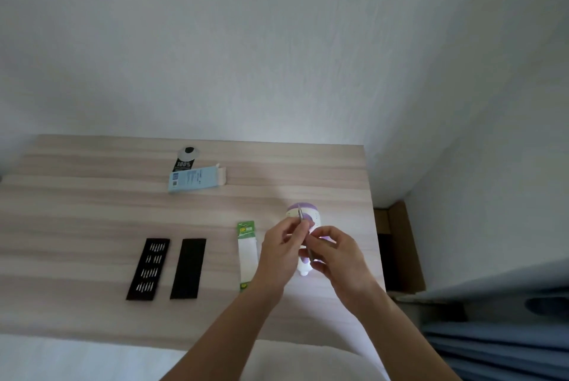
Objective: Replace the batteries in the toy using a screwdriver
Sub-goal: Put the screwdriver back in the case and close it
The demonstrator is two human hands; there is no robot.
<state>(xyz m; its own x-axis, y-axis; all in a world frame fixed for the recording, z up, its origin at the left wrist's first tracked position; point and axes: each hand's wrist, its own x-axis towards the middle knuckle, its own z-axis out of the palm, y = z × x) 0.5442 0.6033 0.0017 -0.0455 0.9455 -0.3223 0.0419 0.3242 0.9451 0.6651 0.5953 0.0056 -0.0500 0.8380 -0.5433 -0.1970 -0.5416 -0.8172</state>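
Note:
A white and purple toy [308, 215] lies on the wooden table [92, 214] near its right edge, mostly hidden behind my hands. Above it my right hand [335, 252] grips the handle of a thin metal screwdriver [304, 234]. My left hand [281, 249] pinches the screwdriver's upper shaft near the tip. A green and white battery pack [247, 252] lies flat just left of my hands.
An open black bit case [148, 268] with several metal bits and its black lid [188, 268] lie at the left. A light blue box [195, 179] and a black and white packet [185, 158] sit at the back. A cardboard box [400, 245] stands right of the table.

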